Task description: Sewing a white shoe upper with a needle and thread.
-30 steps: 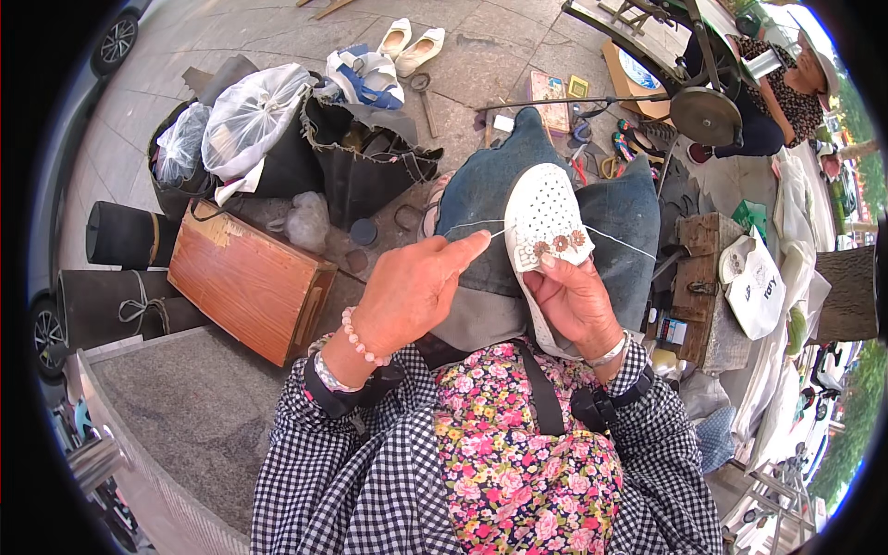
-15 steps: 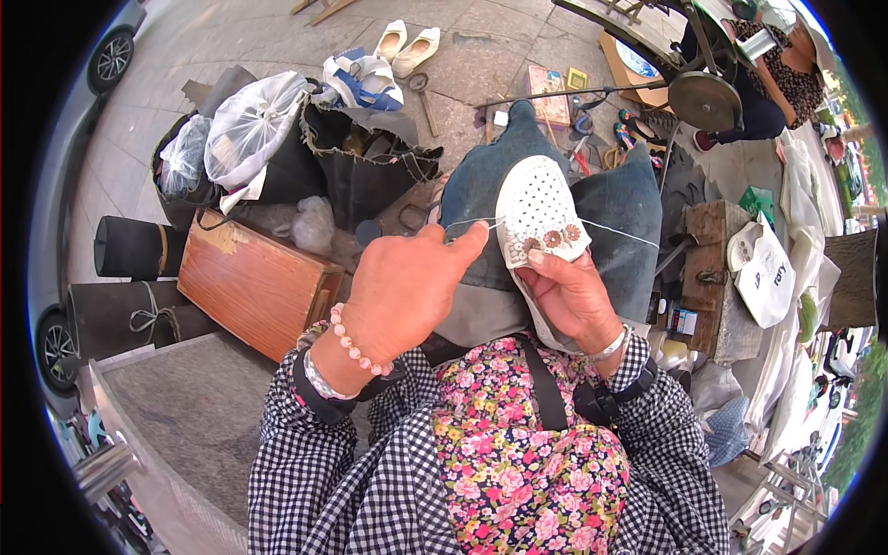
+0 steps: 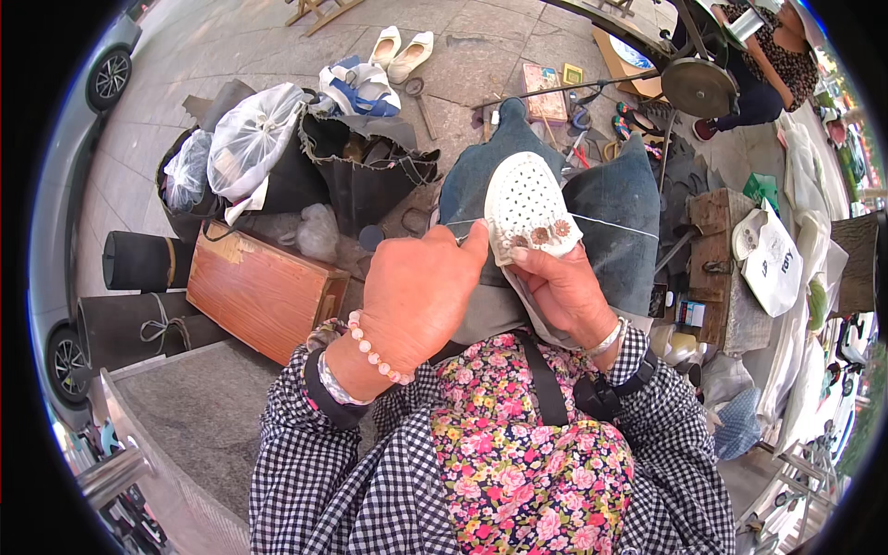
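Note:
In my right hand [image 3: 569, 291] I grip a white shoe [image 3: 524, 199] with a perforated upper and brown flower ornaments, thumb on top near the ornaments. Curled in front of its left side is my left hand [image 3: 416, 287], the index fingertip touching the shoe's edge. White thread [image 3: 618, 228] runs out from the shoe's right side over dark blue denim cloth [image 3: 606, 264]. On the left side a short length of thread shows by my left fingers, which are closed on it. The inside of my left fist is hidden.
On the left stand a wooden box [image 3: 259, 291] and dark bags [image 3: 365, 171] with plastic-wrapped bundles. White shoes [image 3: 410, 57] and scattered tools lie ahead on the paving. A machine with a wheel [image 3: 699, 89] and a seated person [image 3: 772, 55] are at upper right, a wooden chest [image 3: 720, 268] at right.
The shoe has shifted slightly left and tilted in my right hand. My left hand has come a little lower, its index fingertip now against the shoe's edge. The view has turned slightly.

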`<control>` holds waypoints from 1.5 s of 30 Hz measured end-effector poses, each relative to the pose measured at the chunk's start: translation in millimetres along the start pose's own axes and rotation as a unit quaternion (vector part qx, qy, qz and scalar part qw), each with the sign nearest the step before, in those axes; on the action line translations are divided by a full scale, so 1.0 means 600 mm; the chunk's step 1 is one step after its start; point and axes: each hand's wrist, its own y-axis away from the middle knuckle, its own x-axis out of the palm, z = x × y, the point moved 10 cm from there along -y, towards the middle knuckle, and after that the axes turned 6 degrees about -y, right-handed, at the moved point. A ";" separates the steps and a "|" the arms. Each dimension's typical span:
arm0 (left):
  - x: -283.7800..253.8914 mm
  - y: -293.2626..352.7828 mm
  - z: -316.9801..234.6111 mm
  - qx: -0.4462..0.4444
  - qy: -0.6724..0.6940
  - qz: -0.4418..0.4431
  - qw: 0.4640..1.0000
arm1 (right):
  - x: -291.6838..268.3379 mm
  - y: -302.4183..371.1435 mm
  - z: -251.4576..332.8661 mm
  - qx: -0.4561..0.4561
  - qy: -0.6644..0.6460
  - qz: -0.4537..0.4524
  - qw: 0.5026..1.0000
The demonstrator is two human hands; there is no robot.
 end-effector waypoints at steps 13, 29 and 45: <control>0.037 -0.002 0.022 0.004 0.074 -0.034 0.997 | -0.010 -0.003 0.000 0.022 -0.020 -0.010 1.000; 0.102 -0.014 0.031 0.042 0.426 -0.027 0.903 | -0.013 -0.013 0.004 0.026 -0.059 -0.046 0.997; 0.139 -0.013 0.031 0.048 0.550 0.028 0.833 | -0.043 -0.015 -0.004 0.038 -0.035 -0.088 0.995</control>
